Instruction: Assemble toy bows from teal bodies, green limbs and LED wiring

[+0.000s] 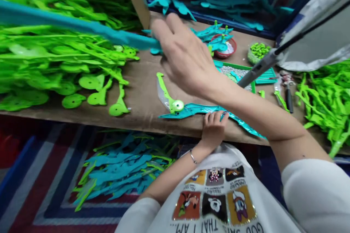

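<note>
My right hand (186, 56) is raised over the worktable, its fingers closed on the end of a long teal plastic piece (109, 34) that stretches to the left edge of the view, blurred by motion. Near the front edge lies a second long teal plastic shell (195, 109), with my left hand (214, 127) curled over its middle. At that shell's left end sits a bright green plastic arm with a round disc (177, 105), along with a clear curved blade (163, 96). The left fingertips hide part of the shell, and something small and shiny shows beside them.
Green parts (68, 54) are heaped at left, more green parts (328, 98) at right. Behind stand a red bowl (233, 45), a bowl of green bits (258, 51) and a green tray of screws (253, 69). A grey rod (259, 67) crosses the right side. Below lie teal parts (123, 167).
</note>
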Motion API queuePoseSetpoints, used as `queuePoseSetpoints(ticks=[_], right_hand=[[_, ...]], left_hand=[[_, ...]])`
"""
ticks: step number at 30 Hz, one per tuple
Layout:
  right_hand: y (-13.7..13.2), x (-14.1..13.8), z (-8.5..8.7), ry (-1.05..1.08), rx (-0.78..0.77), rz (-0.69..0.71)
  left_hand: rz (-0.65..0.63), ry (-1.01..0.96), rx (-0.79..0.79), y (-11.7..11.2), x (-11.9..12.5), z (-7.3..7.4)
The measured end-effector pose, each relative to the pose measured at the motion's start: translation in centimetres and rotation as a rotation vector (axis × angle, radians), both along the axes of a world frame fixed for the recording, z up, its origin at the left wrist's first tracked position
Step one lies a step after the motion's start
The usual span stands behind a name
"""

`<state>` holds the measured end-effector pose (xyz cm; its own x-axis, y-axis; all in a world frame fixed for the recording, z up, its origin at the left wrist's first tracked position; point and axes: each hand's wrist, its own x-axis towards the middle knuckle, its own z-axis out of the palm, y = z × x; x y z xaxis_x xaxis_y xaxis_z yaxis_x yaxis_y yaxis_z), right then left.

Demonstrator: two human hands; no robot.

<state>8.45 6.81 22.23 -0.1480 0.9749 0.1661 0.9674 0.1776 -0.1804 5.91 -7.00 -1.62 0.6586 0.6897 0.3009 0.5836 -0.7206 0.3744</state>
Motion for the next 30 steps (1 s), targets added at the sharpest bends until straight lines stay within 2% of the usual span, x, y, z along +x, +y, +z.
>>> queuePoseSetpoints(ticks=[3, 6, 8, 12, 16, 18, 21, 30], right_hand=[[-6.2, 2.7, 1.9, 0.030, -0.061, 0.136], [-10.7, 7.9, 1.4, 0.117, -0.150, 0.102], [-12.9, 11.8, -0.2, 0.184, -0.210, 0.032], [-16.7, 18.9, -4.8, 0.243, -0.407, -0.112], [-19.3, 23.4, -8.8, 0.229, -0.553, -0.280], [-19.8, 24.5, -10.1, 0.265, -0.584, -0.310], [-19.4, 24.9, -11.1, 0.318, -0.591, -0.330], [-17.3, 22.1, -11.6, 0.228, -0.524, -0.308]], left_hand=[[-0.005, -0.015, 0.023, -0.1, 0.0, 0.0], [0.020, 0.023, 0.044, -0.1, 0.2, -0.2], [0.040, 0.047, 0.056, -0.2, 0.4, -0.4], [0.027, 0.040, 0.051, -0.2, 0.6, -0.3], [0.011, 0.030, 0.035, -0.2, 0.6, 0.1], [0.016, 0.027, 0.028, -0.2, 0.5, 0.2], [0.011, 0.025, 0.010, -0.2, 0.5, 0.1], [0.024, 0.046, 0.001, -0.2, 0.6, 0.2]])
